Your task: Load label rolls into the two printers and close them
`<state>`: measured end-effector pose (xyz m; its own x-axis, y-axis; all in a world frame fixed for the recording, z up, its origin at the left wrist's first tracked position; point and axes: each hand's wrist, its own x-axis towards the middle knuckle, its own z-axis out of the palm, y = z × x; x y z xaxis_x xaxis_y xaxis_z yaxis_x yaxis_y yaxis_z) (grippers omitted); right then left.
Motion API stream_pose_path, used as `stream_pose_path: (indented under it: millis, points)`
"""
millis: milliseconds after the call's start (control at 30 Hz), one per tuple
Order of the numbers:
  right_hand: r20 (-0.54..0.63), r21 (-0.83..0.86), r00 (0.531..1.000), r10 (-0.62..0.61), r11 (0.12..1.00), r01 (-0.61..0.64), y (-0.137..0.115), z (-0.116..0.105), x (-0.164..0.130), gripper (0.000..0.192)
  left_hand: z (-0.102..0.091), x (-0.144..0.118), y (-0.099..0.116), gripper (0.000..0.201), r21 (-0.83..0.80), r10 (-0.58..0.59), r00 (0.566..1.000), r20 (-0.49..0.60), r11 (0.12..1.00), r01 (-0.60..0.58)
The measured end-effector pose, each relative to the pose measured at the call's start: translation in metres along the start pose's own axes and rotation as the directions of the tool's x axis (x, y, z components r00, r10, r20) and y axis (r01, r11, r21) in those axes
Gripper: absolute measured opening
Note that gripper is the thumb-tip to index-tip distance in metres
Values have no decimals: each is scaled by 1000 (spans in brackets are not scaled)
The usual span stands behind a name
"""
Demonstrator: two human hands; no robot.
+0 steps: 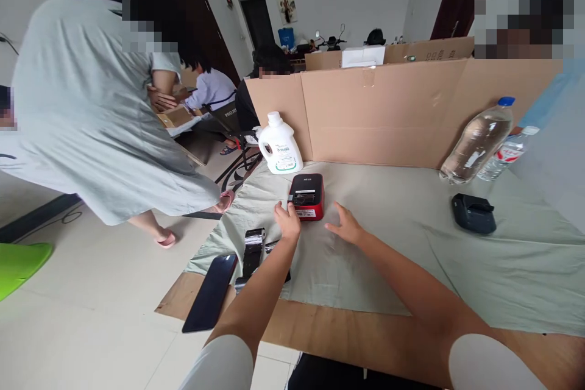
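Left hand: the left hand (pixel 287 219) sits in the middle of the frame, fingers curled against the left side of the small box; I cannot tell if it grips.
Right hand: the right hand (pixel 346 226) is flat and spread on the green cloth (pixel 411 244), just right of the box, holding nothing.
Small box: the red and black box (pixel 306 196) stands on the cloth, lid shut, just above the hands.
How far: it looks like only the start; the box is just being touched.
Count: one red box, one white jug (pixel 279 144), two clear bottles (pixel 478 144), one dark case (pixel 474 214), one phone (pixel 211 292), one black roll (pixel 253 251).
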<state>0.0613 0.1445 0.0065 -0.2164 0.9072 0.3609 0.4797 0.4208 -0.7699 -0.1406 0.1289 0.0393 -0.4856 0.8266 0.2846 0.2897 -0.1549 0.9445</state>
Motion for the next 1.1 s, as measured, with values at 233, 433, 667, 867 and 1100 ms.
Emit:
stream_pose_path:
  millis: [233,433,667,867,1100]
  points:
    - [-353,-519,935,8,830,-203,59,-162,-38,61,38,-139,43,50,185,434,615,659,698,-691]
    - [-693,-497,649,314,444,-746,85,-278,-69,88,43,-200,47,64,1,181,150,972,634,-774]
    - [-643,-271,458,613,377,-886,94,-295,-83,110,36,-197,46,63,10,170,154,973,639,-769]
    - [-607,-267,647,462,648,-713,55,-242,-92,108,36,-197,48,60,-6,212,191,959,686,-727]
    - [-436,-294,867,240,873,-389,-1,-116,-146,105,50,-188,41,51,37,225,586,779,916,-401]
